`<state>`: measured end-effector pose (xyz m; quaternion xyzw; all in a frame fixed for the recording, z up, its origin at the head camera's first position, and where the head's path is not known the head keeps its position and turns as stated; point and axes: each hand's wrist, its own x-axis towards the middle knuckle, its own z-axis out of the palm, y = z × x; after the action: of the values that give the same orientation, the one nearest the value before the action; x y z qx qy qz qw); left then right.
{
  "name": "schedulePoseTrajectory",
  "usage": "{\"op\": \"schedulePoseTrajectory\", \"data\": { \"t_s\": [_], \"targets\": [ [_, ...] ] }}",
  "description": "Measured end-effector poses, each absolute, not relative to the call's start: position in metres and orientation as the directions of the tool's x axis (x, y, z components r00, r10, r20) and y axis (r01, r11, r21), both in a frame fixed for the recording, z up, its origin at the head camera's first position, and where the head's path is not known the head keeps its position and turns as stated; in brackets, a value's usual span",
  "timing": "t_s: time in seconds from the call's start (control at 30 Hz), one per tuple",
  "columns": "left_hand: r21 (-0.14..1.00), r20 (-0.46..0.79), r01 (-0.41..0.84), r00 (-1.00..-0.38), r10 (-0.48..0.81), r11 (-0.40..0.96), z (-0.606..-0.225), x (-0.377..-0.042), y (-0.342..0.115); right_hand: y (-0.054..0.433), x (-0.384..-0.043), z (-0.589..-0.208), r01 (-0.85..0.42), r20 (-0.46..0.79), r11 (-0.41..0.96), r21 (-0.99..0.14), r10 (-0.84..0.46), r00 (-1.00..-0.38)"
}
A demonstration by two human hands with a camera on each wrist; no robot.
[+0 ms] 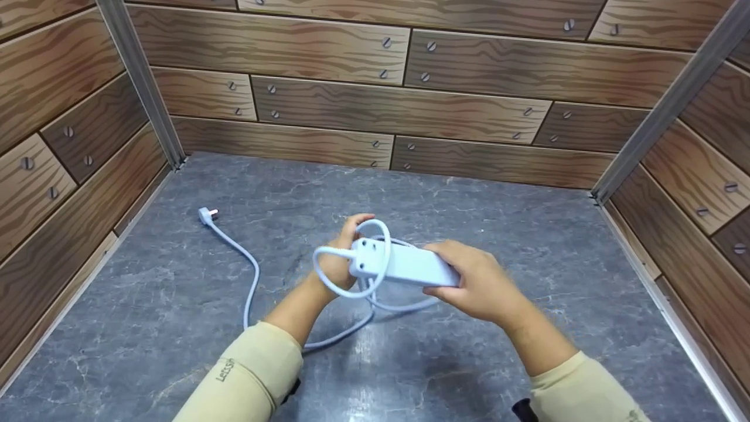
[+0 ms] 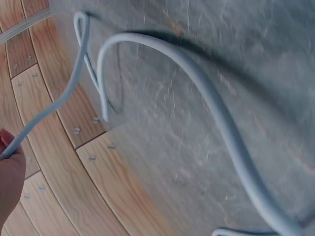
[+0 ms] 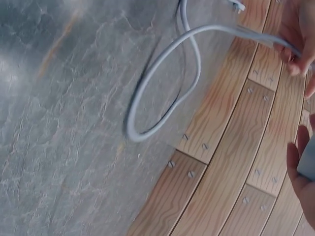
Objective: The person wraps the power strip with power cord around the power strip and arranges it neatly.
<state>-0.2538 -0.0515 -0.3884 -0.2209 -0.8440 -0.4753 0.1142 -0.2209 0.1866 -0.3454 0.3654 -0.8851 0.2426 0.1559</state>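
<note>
Above the grey counter (image 1: 176, 305), seen from my head, my right hand (image 1: 477, 284) grips the near end of a white power strip (image 1: 404, 264), fingers curled round its body, holding it clear of the surface at the middle of the enclosure. My left hand (image 1: 343, 255) is just beside the strip's far end, fingers closed on the white cord (image 1: 252, 275), which makes a loop around that end. From there the cord drops to the counter, curves toward me, then runs away left to the plug (image 1: 206, 215), which lies near the back left corner. Wood-patterned walls (image 1: 410, 111) stand on three sides.

From my left wrist, the cord (image 2: 216, 108) arcs over the marbled counter (image 2: 197, 162), and a thinner run of it leads into my left hand (image 2: 10, 172) at the edge, which pinches it.

From my right wrist, a loop of cord (image 3: 162, 93) hangs over the counter (image 3: 64, 123). My left hand's fingers (image 3: 295, 34) hold the cord at the top right, and my right hand (image 3: 300, 172) shows at the edge with a bit of the strip.
</note>
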Motion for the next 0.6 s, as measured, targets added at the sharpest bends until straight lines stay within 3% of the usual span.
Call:
{"op": "schedulePoseTrajectory", "data": {
  "t_s": [0.2,0.37,0.6],
  "targets": [
    [0.87,0.324,0.365,-0.93,0.172,0.332,-0.4,-0.259,-0.042,0.17,-0.22,-0.348,-0.654,0.545,0.717,-0.241,-0.458,-0.703],
    [0.976,0.112,0.128,-0.989,0.095,0.178,-0.409,-0.26,-0.032,0.16,-0.222,-0.347,-0.581,0.605,0.779,-0.236,-0.351,-0.715],
    [0.988,-0.024,0.006,-0.982,0.19,0.156,-0.418,-0.25,-0.017,0.166,-0.235,-0.334,-0.424,0.645,0.875,-0.232,-0.188,-0.741]
  ]
}}
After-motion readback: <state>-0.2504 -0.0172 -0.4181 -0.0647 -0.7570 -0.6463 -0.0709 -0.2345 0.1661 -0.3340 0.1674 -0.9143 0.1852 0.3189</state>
